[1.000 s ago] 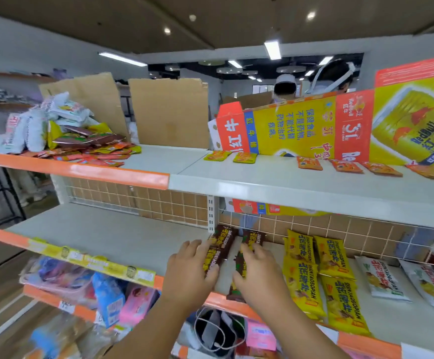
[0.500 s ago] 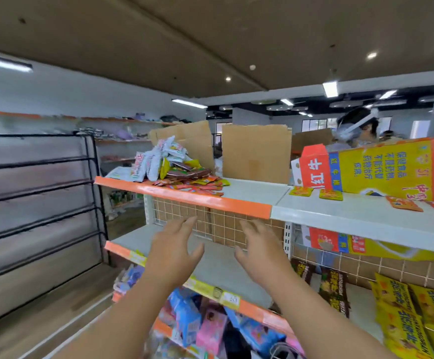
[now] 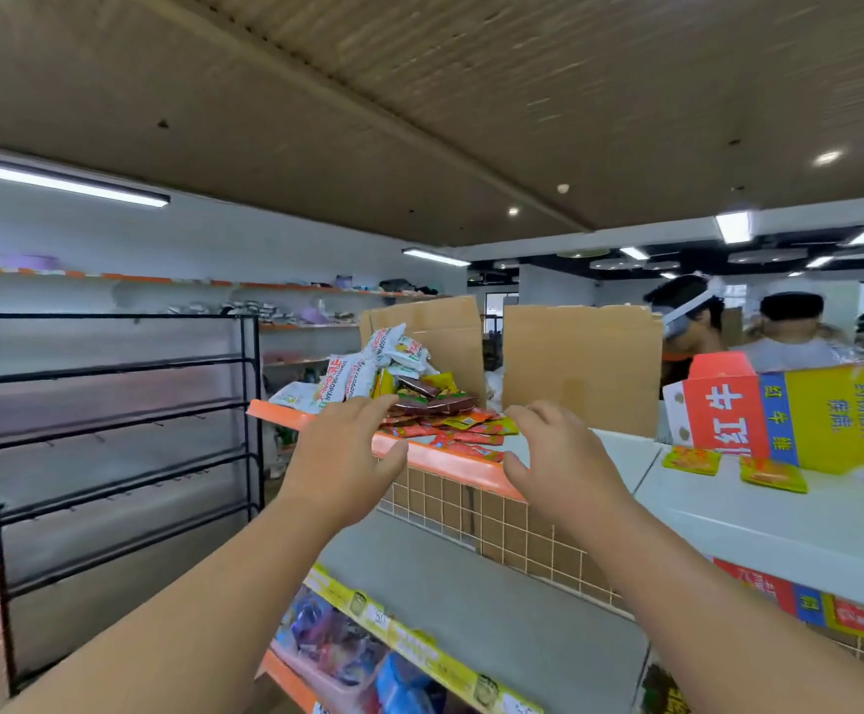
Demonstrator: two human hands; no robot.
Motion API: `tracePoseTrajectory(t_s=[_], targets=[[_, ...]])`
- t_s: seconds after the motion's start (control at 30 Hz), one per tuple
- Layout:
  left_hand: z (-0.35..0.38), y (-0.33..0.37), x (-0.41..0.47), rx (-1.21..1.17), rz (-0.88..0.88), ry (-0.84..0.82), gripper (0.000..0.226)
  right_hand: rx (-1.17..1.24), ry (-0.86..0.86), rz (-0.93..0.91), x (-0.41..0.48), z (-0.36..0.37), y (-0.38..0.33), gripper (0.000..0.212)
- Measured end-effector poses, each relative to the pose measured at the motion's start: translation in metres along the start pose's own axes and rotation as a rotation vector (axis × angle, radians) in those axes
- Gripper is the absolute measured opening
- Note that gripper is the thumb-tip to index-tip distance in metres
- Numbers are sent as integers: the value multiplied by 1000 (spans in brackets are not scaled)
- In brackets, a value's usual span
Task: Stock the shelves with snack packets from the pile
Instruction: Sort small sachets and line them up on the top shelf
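orange-edged shelf (image 3: 450,465) bears the pile (image 3: 409,389), so left grip (image 3: 340,456) and right grip (image 3: 561,456) hover spread, empty, seemingly to scoop packets.

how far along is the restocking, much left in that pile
Early, it seems. Done: two small packets lie on the white top shelf. In hand: nothing; the left hand and right hand are open, reaching toward the pile. Left: the pile stands tall, and the middle shelf below it shows bare.
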State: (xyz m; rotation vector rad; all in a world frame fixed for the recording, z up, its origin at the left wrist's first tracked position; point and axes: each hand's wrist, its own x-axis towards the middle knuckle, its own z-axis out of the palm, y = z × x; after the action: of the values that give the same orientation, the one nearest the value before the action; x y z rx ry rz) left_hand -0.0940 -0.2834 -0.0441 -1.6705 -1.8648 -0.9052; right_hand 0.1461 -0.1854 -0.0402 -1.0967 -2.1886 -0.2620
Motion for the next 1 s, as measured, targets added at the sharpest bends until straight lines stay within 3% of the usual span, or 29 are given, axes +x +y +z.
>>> tracePoseTrajectory(t_s=[0.33,0.57,0.87,1.0], targets=[[64,14,81,32,-100,-119,44,3,-30,-14,75,17,71,35],[102,26,114,27,-132,-303,36,10,-156,-38,126,26,102,29],[151,6,152,106,-188,-555,50,-26,-409,-107,164,61,102,28],[166,-6,169,129,-196,-629,41,-90,-491,-137,179,85,97,26]])
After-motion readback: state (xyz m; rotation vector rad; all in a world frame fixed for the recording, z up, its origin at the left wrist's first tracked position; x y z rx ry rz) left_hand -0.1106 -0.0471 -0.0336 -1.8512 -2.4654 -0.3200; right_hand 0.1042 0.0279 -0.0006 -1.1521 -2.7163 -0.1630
